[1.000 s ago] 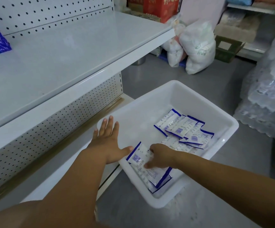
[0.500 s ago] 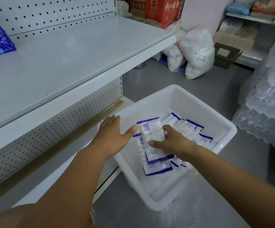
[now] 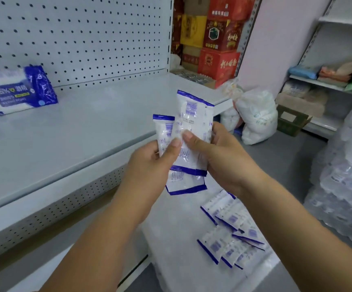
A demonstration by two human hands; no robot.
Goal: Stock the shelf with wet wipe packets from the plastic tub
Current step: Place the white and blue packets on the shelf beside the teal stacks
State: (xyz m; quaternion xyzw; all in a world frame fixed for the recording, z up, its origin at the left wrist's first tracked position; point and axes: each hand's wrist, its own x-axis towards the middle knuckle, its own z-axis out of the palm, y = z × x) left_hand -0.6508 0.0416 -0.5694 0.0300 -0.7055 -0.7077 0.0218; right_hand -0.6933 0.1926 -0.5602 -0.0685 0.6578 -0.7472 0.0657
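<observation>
We hold a fan of wet wipe packets (image 3: 193, 131) between both hands: our left hand (image 3: 149, 165) pinches the narrow one under its thumb, our right hand (image 3: 225, 159) curls round the rest, just in front of the shelf (image 3: 65, 133) edge. We judge them light, soft and slick, best gripped across the flat middles, not the sealed ends. Below the shelf, the plastic tub (image 3: 171, 230) holds more loose packets (image 3: 230, 234).

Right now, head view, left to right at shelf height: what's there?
Large blue-and-white wipe pack → held small blue-edged white wet wipe packets → white plastic sack → clear shrink-wrapped bottle packs.
</observation>
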